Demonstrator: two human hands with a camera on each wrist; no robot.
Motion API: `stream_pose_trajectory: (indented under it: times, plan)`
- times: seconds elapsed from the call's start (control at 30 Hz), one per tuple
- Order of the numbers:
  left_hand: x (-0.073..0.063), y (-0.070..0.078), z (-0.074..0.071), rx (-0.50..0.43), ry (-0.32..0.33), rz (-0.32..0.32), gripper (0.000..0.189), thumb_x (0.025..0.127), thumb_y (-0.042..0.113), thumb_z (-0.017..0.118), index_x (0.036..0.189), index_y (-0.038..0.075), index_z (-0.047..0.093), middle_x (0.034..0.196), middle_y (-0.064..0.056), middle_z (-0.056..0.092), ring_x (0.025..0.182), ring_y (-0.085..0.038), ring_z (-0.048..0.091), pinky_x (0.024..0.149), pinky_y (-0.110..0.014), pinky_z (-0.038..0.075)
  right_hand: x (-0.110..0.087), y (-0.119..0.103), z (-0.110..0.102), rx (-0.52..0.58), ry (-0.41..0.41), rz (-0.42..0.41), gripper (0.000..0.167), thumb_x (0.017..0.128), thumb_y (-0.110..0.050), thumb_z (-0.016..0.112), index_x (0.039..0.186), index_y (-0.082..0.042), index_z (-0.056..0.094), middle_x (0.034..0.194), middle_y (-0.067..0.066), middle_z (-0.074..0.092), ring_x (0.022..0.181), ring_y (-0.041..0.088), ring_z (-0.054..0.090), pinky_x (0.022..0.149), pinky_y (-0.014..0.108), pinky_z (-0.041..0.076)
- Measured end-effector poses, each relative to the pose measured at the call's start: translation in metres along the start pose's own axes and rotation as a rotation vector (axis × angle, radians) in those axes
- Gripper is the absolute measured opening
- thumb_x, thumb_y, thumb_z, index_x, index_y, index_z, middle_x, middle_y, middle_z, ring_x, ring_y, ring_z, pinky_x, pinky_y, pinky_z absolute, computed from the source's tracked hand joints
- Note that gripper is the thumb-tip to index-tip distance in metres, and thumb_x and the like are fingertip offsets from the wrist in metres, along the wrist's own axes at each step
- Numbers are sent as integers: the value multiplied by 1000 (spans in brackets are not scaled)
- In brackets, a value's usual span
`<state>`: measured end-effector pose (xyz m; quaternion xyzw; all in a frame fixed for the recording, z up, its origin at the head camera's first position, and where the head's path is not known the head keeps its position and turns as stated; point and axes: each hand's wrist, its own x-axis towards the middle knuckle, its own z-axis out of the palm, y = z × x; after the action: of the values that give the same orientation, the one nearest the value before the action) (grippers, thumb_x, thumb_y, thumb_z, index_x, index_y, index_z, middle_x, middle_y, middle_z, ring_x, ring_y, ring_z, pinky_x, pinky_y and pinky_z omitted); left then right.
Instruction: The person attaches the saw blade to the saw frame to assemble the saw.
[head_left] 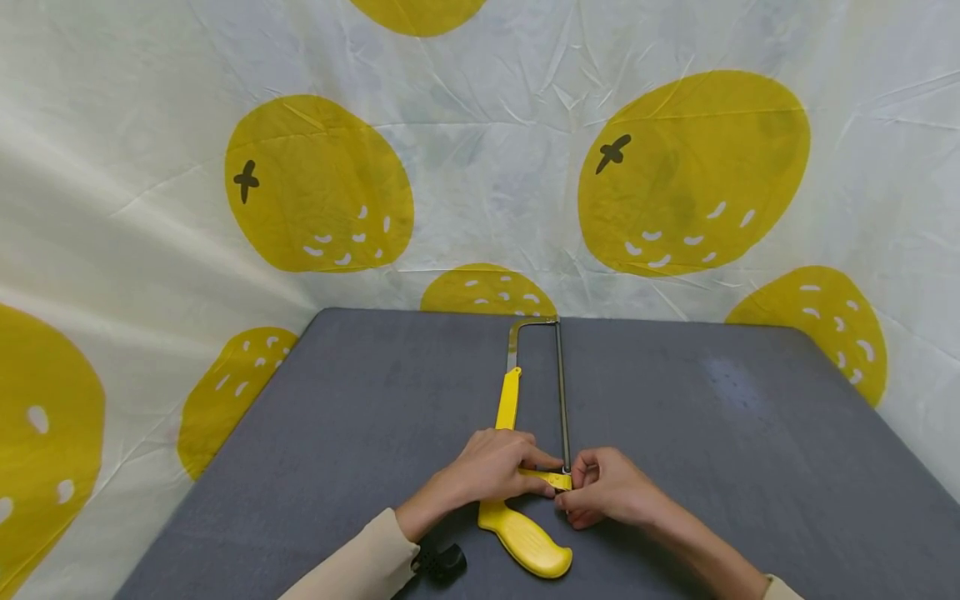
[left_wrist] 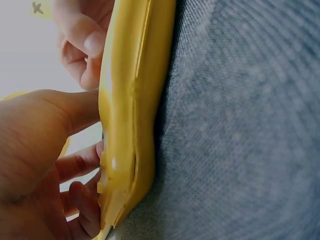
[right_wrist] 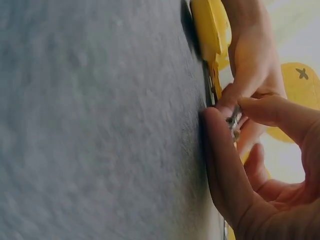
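Observation:
A hacksaw (head_left: 528,546) with a yellow handle lies flat on the grey table, its handle toward me. Its metal frame bends round at the far end, and the thin blade (head_left: 562,392) runs along the right side. My left hand (head_left: 491,467) lies over the yellow frame, thumb and fingers gripping the short arm (head_left: 557,480) at the blade's near end. Just right of it, my right hand (head_left: 611,492) pinches a small metal wing nut (right_wrist: 233,122) between thumb and index finger, largely covered by the fingertips. In the left wrist view the yellow handle (left_wrist: 132,75) hides part of both hands.
The grey table (head_left: 375,400) stretches out around the saw. A white cloth (head_left: 495,192) printed with yellow fruit hangs behind and beside it. A black device (head_left: 442,564) sits at my left wrist, by the light sleeve (head_left: 360,562).

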<state>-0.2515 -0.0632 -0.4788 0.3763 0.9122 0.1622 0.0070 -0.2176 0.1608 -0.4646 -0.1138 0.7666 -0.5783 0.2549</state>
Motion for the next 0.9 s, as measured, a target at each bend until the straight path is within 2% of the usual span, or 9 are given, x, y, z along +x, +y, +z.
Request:
stream_pose_trajectory:
  times: [0.17,0.37,0.6,0.9]
  plan:
    - [1,-1,0,-1,-5,1,39,91,53,73,128,42,72,76,15,54,56,2,42,45,-22,32,0,1,-8,28,-76,-15,24,84,-6,82,81,-3,58,72,7,73,65,15,73,65,36,62]
    - [2,-1,0,-4,-10,-6,39,92,54,72,129,43,71,76,15,55,56,2,42,46,-23,32,3,4,-16,46,-154,-48,20,78,6,76,87,5,58,73,4,72,70,13,72,66,32,61]
    - [2,-1,-1,-7,-21,-14,39,92,54,71,129,43,71,76,15,55,56,1,43,46,-22,32,6,5,-15,-57,-93,-72,18,77,6,76,85,4,59,72,9,73,63,14,69,54,27,55]
    - [2,1,-2,-9,-23,-17,39,92,53,72,129,43,71,77,15,55,56,1,43,47,-22,33,6,5,-17,-184,-61,-104,23,76,1,83,84,3,62,69,7,70,59,15,65,50,26,51]
